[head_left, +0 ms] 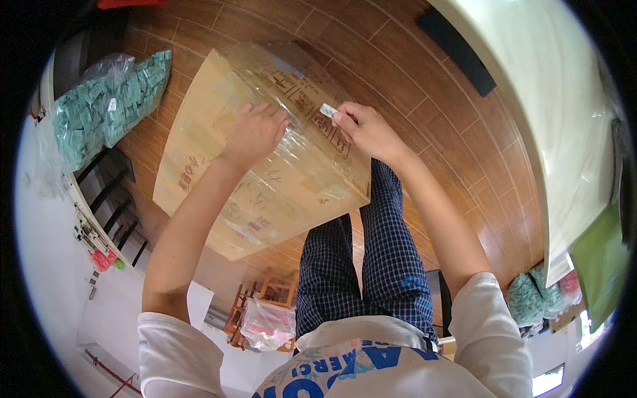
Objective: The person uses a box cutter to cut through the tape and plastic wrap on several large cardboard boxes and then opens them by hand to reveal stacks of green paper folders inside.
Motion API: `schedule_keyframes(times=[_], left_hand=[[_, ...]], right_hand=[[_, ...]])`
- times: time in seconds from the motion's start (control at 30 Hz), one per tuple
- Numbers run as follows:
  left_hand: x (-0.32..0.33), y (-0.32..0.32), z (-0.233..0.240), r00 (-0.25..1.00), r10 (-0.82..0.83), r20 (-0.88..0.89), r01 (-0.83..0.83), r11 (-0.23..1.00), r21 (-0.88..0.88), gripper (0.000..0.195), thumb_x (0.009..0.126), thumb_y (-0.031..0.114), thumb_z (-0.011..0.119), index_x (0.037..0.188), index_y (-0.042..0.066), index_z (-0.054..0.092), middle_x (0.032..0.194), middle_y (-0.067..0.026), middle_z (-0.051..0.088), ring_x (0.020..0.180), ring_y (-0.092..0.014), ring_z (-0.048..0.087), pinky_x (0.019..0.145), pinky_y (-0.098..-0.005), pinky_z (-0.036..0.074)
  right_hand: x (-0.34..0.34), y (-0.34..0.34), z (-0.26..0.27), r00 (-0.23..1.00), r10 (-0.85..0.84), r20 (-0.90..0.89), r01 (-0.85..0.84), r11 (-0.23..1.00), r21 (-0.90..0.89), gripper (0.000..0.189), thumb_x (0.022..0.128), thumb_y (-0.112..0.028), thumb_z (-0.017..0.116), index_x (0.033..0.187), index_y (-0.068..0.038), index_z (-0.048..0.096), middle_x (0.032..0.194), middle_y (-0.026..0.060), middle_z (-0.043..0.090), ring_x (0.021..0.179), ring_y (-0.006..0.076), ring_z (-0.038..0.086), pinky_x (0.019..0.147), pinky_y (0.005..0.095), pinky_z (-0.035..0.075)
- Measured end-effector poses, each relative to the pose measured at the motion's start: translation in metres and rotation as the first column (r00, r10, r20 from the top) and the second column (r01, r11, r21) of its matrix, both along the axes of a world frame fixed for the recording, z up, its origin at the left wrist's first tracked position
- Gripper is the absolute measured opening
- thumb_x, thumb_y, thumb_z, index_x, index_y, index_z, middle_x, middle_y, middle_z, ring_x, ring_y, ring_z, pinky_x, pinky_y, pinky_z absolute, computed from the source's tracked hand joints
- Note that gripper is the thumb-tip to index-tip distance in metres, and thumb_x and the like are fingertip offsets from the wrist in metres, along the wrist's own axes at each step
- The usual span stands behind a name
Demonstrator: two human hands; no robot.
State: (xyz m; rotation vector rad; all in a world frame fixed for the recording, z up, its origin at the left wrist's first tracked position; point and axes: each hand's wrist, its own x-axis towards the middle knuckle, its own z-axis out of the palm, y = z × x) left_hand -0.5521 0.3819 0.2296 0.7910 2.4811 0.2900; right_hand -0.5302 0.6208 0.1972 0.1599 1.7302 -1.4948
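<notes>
A large cardboard carton (pixel 209 124) stands before me, tilted in the view, with clear packing tape (pixel 293 142) along its upper edge. My left hand (pixel 256 130) lies on the carton beside that taped edge, fingers bent; what is under them is hidden. Between thumb and fingers, my right hand (pixel 366 128) pinches a small flat whitish piece (pixel 328 110), too small to name surely. This hand is held over the carton's printed side (pixel 316 94), to the right of the taped edge. Handwriting and stamped marks show on the carton.
A clear bag of green packets (pixel 112 104) sits at the left by a table edge. A pale tabletop (pixel 557 99) curves along the right. More bagged green goods (pixel 527 301) lie at lower right. Wooden stools (pixel 273 288) stand behind me on the brown tiled floor (pixel 448 149).
</notes>
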Motion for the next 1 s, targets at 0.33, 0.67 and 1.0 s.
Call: schedule_keyframes(times=[0.33,0.67,1.0], left_hand=[[0.037,0.055,0.041,-0.018,0.599,0.801,-0.999,-0.038,0.006,0.033,0.095,0.03,0.052,0.11,0.001,0.058,0.094,-0.003,0.063,0.089,-0.01,0.056,0.079,-0.0232,0.043],[0.05,0.054,0.051,-0.209,0.405,0.89,-0.978,-0.111,-0.179,0.025,0.09,0.024,0.061,0.102,0.002,0.063,0.093,-0.0016,0.063,0.088,-0.008,0.055,0.081,-0.0225,0.043],[0.087,0.035,0.078,-0.312,0.065,0.948,-0.94,-0.167,-0.298,0.024,0.093,0.022,0.056,0.106,0.003,0.06,0.092,0.0011,0.06,0.083,-0.007,0.055,0.079,-0.0206,0.048]], right_hand=[[-0.004,-0.04,0.03,0.987,-0.126,-0.098,0.13,0.991,0.034,0.028,0.088,-0.026,0.059,0.083,0.002,0.06,0.069,0.0164,0.059,0.065,0.0245,0.058,0.062,0.0366,0.045],[0.02,-0.036,0.049,0.979,-0.163,-0.125,0.172,0.983,0.064,0.023,0.078,-0.018,0.068,0.086,0.002,0.059,0.07,0.0177,0.06,0.064,0.0247,0.059,0.061,0.0349,0.046],[0.018,-0.031,0.085,0.999,0.054,0.005,-0.053,0.998,-0.034,0.03,0.078,-0.022,0.073,0.089,-0.001,0.055,0.075,0.0064,0.057,0.067,0.013,0.051,0.061,0.0291,0.042]])
